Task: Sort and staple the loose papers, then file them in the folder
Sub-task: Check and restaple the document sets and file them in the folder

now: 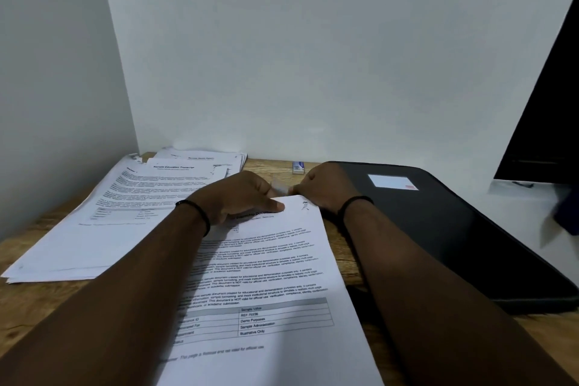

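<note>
Left hand [241,197] presses the front document [266,279] flat on the desk [40,316], thumb straight, steadying its top corner. Right hand [326,188], fingers curled, pinches a small blurred object there, likely a stapler. Folder [445,229] lies closed alongside, right

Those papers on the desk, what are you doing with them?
A person is working at the top edge of a printed sheet lying on the wooden desk. The left hand presses the sheet down near its top, while the right hand pinches something small and blurry at the top corner; I cannot tell what it is. More papers are stacked to the left, and a closed black folder lies to the right.
</note>
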The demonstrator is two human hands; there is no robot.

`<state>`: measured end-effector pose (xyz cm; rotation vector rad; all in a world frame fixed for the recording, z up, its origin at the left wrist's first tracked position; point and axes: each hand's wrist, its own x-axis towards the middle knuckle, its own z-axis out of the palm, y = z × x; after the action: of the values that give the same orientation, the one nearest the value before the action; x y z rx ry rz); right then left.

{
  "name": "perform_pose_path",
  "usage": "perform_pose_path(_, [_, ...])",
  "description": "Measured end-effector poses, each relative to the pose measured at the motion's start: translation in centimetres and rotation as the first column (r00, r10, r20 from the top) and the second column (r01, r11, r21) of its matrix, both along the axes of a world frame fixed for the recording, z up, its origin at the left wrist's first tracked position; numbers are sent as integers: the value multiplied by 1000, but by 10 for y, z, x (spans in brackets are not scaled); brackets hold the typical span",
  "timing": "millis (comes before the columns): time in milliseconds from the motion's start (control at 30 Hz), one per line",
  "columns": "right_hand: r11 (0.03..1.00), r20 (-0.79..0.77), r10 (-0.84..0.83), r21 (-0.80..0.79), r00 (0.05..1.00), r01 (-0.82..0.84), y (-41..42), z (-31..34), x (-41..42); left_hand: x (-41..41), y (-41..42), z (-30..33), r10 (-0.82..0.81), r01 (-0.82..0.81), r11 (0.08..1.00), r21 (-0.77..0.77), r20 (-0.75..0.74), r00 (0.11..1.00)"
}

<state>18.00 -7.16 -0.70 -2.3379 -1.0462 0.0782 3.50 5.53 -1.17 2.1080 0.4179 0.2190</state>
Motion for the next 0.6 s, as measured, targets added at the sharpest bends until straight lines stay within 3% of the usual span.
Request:
perform_pose_path(100, [999,7,9,31,1000,-10,-2,2,-1,1,0,-2,25,-25,1000,-3,4,1000])
perform_pose_path(267, [968,-78,-71,236,994,87,-5,7,-6,2,-1,-1,83,-83,996,-13,48,995])
perform_pose_path(433, [956,-119,-111,259,987,139,-28,24,-25,-8,-9,-1,154,-157,987,23,99,983])
perform_pose_path(500, [956,-114,-90,267,989,118,-43,28,-38,-14,-14,8,221,-231,972,52,157,963])
perform_pose_path(600, [883,-238,27,461,971,88,-59,18,-53,-19,-22,28,262,-301,945,126,259,930])
